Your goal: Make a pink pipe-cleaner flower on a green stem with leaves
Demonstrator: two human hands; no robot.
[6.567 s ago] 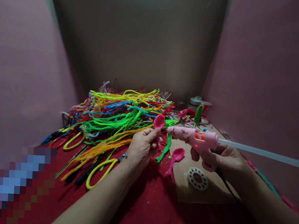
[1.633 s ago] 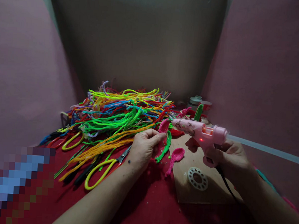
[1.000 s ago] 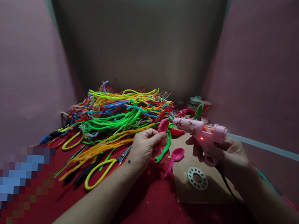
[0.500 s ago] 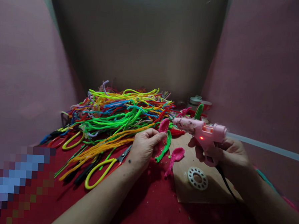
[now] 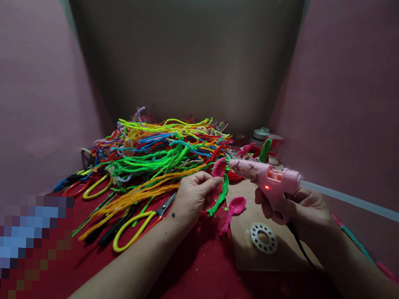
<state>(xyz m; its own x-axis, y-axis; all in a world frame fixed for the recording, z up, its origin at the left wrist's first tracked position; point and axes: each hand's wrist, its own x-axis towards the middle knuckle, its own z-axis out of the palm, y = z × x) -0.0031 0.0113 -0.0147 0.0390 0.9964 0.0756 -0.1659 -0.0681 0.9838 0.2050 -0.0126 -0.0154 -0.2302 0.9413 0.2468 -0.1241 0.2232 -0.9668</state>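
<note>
Red cloth (image 5: 193, 274) spreads between the forearms (image 5: 130, 262) to the edge of the board (image 5: 284, 256). The left hand (image 5: 195, 194) pinches a pink piece (image 5: 219, 167) by the tip of the glue gun (image 5: 252, 169); the right hand (image 5: 300, 206) curls round its grip.

— Observed on the brown board (image 5: 280, 258)?
— Logged a white perforated ring (image 5: 263, 246), lying flat.
— Noted left of it?
— Recorded yellow-handled scissors (image 5: 160, 212) on the red surface (image 5: 193, 274), near heaped coloured stems (image 5: 172, 155).
</note>
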